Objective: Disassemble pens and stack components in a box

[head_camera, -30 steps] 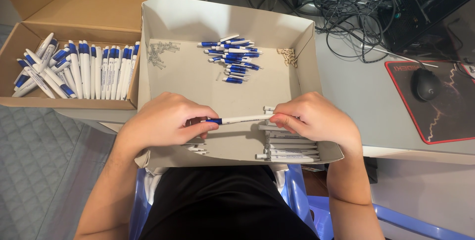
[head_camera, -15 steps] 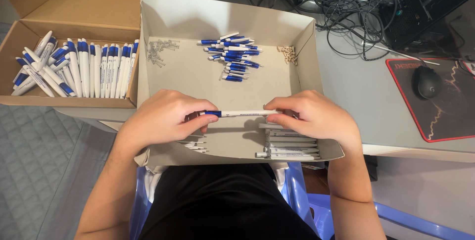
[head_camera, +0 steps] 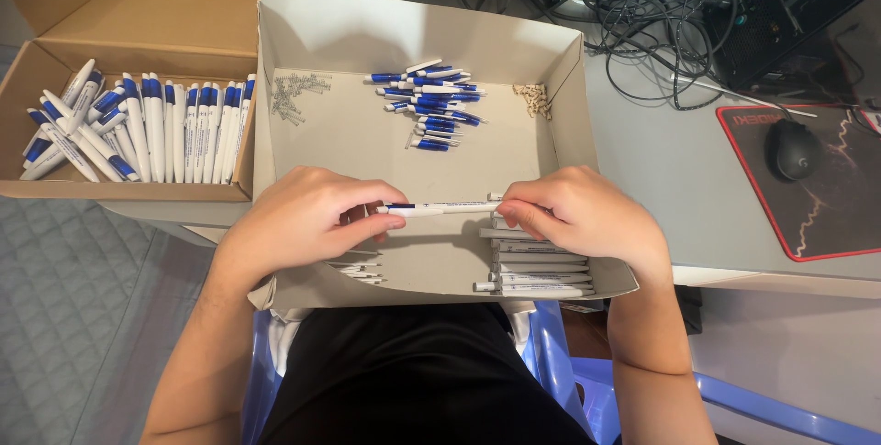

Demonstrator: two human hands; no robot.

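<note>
**Now both hands hold one pen**

I see a white pen (head_camera: 445, 209) lying sideways between the two hands. My left hand (head_camera: 307, 220) pinches the end with the dark blue tip, fingers curled shut around it. My right hand (head_camera: 583, 216) grips the other end, fingers closed on it too. The pen hangs just above the floor of a shallow white cardboard box (head_camera: 569, 69).

Right under the right hand is a stack of white pen barrels (head_camera: 537, 266), lying flat and side by side. Just below the left hand lie a few thin white refills (head_camera: 358, 269).

Farther out past the hands, near the back of the box, sits a pile of blue pen parts (head_camera: 431, 101). Left of that pile is a small heap of tiny springs (head_camera: 295, 94). Right of it is a little clump of pale small bits (head_camera: 532, 99).

Out beyond the left hand is a brown cardboard box (head_camera: 119, 18) with a row of finished blue and white pens (head_camera: 156, 128). Out beyond the right hand, on the grey desk (head_camera: 661, 179), a black mouse (head_camera: 794, 150) rests on a dark mouse pad (head_camera: 835, 216).
</note>
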